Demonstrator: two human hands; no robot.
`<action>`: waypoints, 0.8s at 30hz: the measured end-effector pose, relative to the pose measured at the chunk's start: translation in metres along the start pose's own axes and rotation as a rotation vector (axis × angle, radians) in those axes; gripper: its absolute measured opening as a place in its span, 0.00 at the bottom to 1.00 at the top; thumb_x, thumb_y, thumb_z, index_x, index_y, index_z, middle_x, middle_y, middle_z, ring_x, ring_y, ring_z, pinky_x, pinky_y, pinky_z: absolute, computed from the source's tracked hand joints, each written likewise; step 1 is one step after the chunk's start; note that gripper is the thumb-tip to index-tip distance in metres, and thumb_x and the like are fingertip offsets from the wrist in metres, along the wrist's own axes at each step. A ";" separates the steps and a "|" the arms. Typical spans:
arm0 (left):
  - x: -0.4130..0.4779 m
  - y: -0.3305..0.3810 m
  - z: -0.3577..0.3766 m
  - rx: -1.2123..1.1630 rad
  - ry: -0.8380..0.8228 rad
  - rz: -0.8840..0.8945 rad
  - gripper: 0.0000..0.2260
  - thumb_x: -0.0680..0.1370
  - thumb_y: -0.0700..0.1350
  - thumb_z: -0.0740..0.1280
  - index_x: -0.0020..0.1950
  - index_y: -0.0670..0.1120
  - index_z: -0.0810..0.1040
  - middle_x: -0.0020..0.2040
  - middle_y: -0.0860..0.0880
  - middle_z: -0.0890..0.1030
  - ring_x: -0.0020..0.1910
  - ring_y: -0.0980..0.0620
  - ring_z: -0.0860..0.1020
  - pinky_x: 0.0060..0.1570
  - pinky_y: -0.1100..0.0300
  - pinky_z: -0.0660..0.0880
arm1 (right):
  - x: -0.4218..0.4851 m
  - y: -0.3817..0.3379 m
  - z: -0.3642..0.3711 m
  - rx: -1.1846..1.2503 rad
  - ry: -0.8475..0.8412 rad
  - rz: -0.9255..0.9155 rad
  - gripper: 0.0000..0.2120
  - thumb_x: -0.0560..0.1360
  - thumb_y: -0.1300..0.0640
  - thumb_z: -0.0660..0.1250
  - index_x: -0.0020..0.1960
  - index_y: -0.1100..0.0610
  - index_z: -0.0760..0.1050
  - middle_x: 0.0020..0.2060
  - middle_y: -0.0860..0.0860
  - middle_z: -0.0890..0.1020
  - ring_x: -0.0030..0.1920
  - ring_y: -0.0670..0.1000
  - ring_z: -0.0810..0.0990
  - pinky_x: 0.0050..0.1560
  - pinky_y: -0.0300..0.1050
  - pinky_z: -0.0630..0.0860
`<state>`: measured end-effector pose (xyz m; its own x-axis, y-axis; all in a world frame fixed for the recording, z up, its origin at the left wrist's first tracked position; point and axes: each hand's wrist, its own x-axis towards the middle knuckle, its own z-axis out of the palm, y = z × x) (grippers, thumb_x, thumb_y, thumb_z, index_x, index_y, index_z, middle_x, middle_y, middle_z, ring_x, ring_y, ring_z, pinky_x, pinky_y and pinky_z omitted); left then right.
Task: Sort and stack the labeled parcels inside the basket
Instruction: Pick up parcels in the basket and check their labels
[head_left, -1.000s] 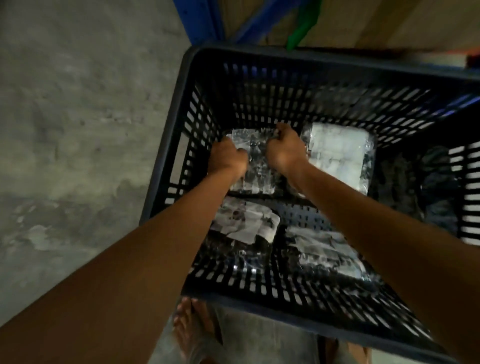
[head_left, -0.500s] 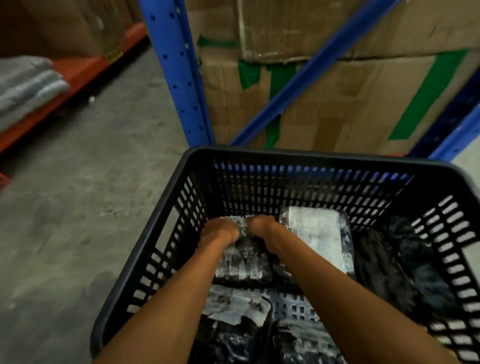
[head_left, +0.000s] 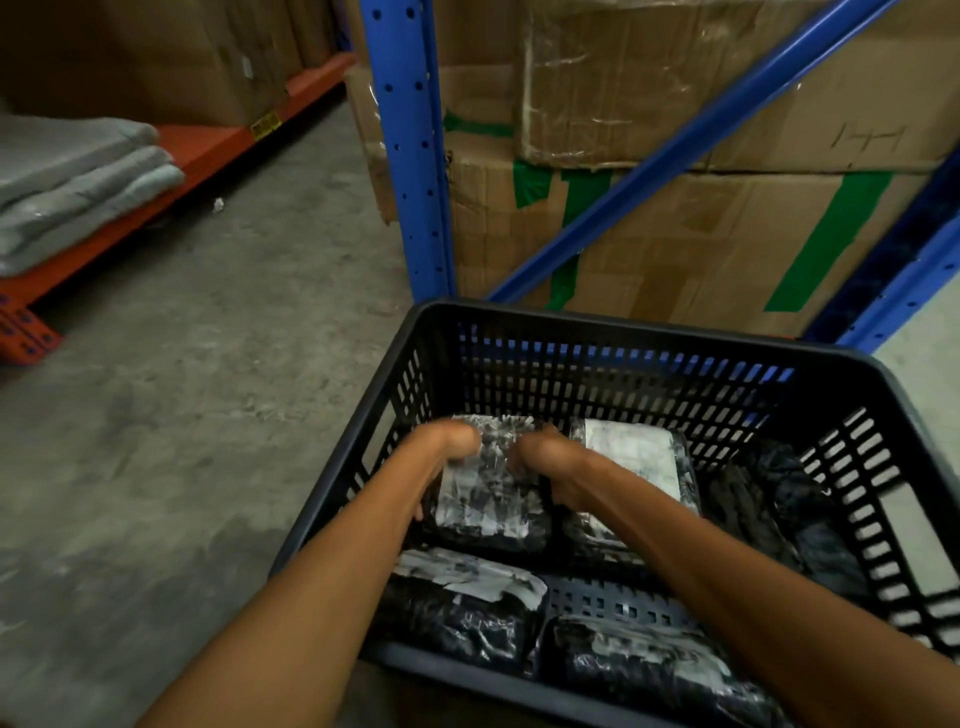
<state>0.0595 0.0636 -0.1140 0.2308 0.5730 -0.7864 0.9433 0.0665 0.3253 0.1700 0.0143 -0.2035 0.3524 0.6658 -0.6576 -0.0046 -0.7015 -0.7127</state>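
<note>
A black slatted plastic basket (head_left: 613, 325) stands on the floor below me. Several dark parcels wrapped in clear film with white labels lie inside. Both hands grip the far left parcel (head_left: 488, 501): my left hand (head_left: 447, 447) on its left edge, my right hand (head_left: 540, 460) on its right edge. Beside it to the right lies a parcel with a large white label (head_left: 636, 452). Two more parcels lie near me, one at the front left (head_left: 467, 603) and one at the front right (head_left: 644, 665). Dark bundled cloth (head_left: 779, 499) fills the basket's right side.
A blue metal rack upright (head_left: 410, 145) and diagonal brace (head_left: 675, 140) stand just behind the basket, with taped cardboard boxes (head_left: 727, 218) behind them. An orange shelf (head_left: 171, 161) at left holds folded grey cloths (head_left: 67, 171). Bare concrete floor (head_left: 208, 389) lies left of the basket.
My view has tilted up, so the rack and boxes came into sight. Both hands stay on the far left parcel and have slid a little toward its sides.
</note>
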 end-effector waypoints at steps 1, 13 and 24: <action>0.009 0.000 -0.004 -0.018 0.020 0.026 0.24 0.85 0.47 0.53 0.80 0.39 0.56 0.79 0.38 0.59 0.74 0.35 0.65 0.65 0.45 0.70 | -0.005 -0.002 -0.004 -0.026 -0.011 0.015 0.24 0.67 0.62 0.65 0.58 0.51 0.60 0.50 0.55 0.70 0.40 0.53 0.70 0.40 0.50 0.80; -0.022 0.021 -0.071 -0.196 0.192 0.264 0.20 0.81 0.58 0.56 0.51 0.41 0.73 0.35 0.44 0.74 0.28 0.50 0.69 0.28 0.61 0.62 | -0.083 -0.048 -0.105 -0.198 -0.276 -0.156 0.34 0.61 0.59 0.82 0.65 0.59 0.76 0.58 0.51 0.85 0.63 0.52 0.80 0.67 0.47 0.73; -0.021 0.011 -0.038 -0.429 0.178 0.416 0.17 0.79 0.53 0.66 0.64 0.45 0.77 0.61 0.47 0.81 0.51 0.52 0.78 0.47 0.59 0.72 | -0.068 -0.029 -0.089 0.216 -0.075 -0.024 0.21 0.72 0.41 0.69 0.55 0.56 0.79 0.43 0.55 0.84 0.33 0.49 0.75 0.31 0.40 0.67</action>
<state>0.0565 0.0830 -0.0737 0.4800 0.7466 -0.4606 0.5947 0.1090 0.7965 0.2298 -0.0331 -0.1160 0.2843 0.7041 -0.6506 -0.2004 -0.6200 -0.7586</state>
